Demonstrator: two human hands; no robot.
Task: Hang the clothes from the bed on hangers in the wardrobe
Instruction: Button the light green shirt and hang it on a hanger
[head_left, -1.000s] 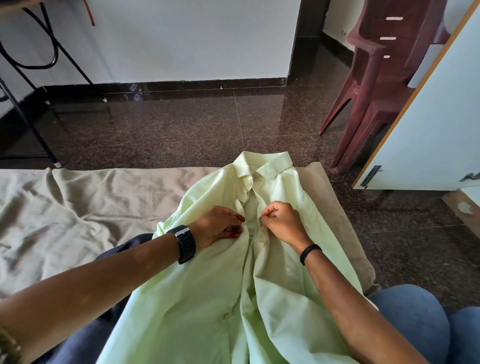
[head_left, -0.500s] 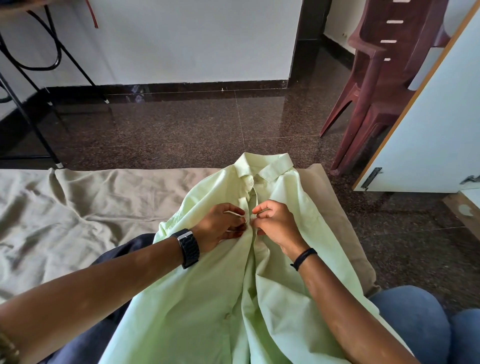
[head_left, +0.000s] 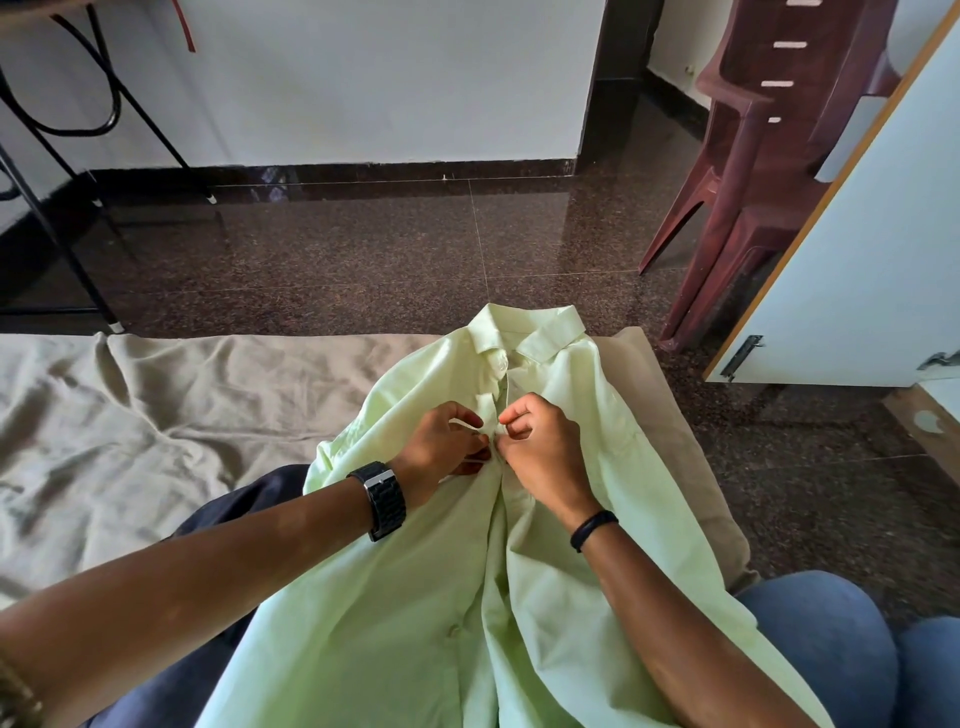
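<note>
On the bed (head_left: 130, 415), seen from the head camera, a pale green shirt (head_left: 597, 441) lies face up with its collar toward the far edge and its tails running down toward the person's lap. A white hanger (head_left: 462, 425) seems to be inside it: only thin white bits show by the left hand, so how it sits in the shoulders cannot be told. Both hands meet at the placket just below the collar. The left hand (head_left: 441, 449), with a black watch on its wrist, has its fingers curled, its grip pinching the left edge of the shirt front together with that white bit. The right hand (head_left: 540, 452), a black band at its wrist, has thumb and forefinger pinched on the right edge at the same spot, the other fingers curled in. The two grips nearly touch, which reads as fastening a button near the top; the button itself is hidden between the fingers. One button at the collar looks done, and lower down the front hangs loose with a button showing unfastened. A dark garment (head_left: 249, 499) lies partly under the shirt on the left, not yet on any hanger. To the right stands the wardrobe door (head_left: 857, 270), open, with maroon chairs (head_left: 753, 171) behind it. Judged from this, the task is at an early stage: this shirt is being readied and has yet to be carried to the wardrobe, and at least the dark garment is left after it.
</note>
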